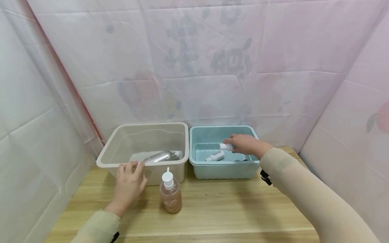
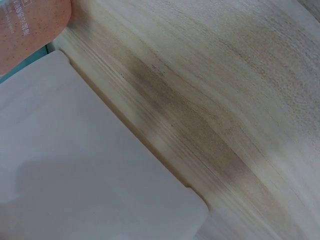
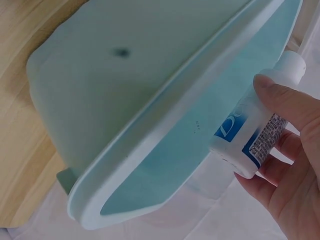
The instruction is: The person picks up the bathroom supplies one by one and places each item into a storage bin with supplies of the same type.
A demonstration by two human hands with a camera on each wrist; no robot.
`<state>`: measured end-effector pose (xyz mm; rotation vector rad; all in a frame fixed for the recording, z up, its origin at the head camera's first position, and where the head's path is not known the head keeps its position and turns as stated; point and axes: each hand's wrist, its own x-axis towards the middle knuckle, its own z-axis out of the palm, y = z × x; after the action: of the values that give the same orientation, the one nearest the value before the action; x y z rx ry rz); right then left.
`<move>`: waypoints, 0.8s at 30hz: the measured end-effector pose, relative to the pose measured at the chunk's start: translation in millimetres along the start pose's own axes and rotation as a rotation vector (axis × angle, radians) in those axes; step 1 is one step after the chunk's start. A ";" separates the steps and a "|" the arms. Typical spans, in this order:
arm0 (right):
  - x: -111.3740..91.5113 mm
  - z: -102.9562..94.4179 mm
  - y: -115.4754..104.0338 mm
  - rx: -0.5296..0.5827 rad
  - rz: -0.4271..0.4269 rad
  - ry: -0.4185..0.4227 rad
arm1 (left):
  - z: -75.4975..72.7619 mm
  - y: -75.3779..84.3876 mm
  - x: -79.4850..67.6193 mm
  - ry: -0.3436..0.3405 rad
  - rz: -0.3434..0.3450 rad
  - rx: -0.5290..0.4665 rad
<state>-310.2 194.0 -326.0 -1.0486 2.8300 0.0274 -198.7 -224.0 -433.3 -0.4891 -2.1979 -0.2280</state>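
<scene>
Over the light-blue bin (image 1: 226,170), my right hand (image 1: 247,144) grips a small white bottle (image 3: 260,117) with a blue label, thumb on one side and fingers on the other. Another small white bottle (image 1: 215,156) lies inside that bin, along with a dark item that is mostly hidden by the front rim. My left hand (image 1: 129,184) touches the front rim of the beige bin (image 1: 104,157) with its fingertips. A clear bottle with a white cap (image 1: 161,156) lies in the beige bin. The left wrist view does not show the left hand.
A pump bottle (image 1: 171,199) of pinkish-orange liquid with a white top stands on the wooden table (image 1: 206,216), in front of the beige bin. The bins stand side by side. Pale printed sheets (image 1: 197,94) hang behind them and at both sides.
</scene>
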 end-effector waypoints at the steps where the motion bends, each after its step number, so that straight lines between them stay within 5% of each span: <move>1: 1.0 0.5 0.2 0.004 -0.004 0.003 | 0.0 -0.1 -0.5 0.007 0.000 -0.002; 24: 5.4 -3.6 3.9 0.022 0.025 -0.014 | -2.9 3.0 -2.2 -0.035 -0.011 0.016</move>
<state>-317.2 193.2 -323.2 -1.0050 2.8239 0.0053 -194.1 -222.8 -433.2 -0.4754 -2.2355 -0.2090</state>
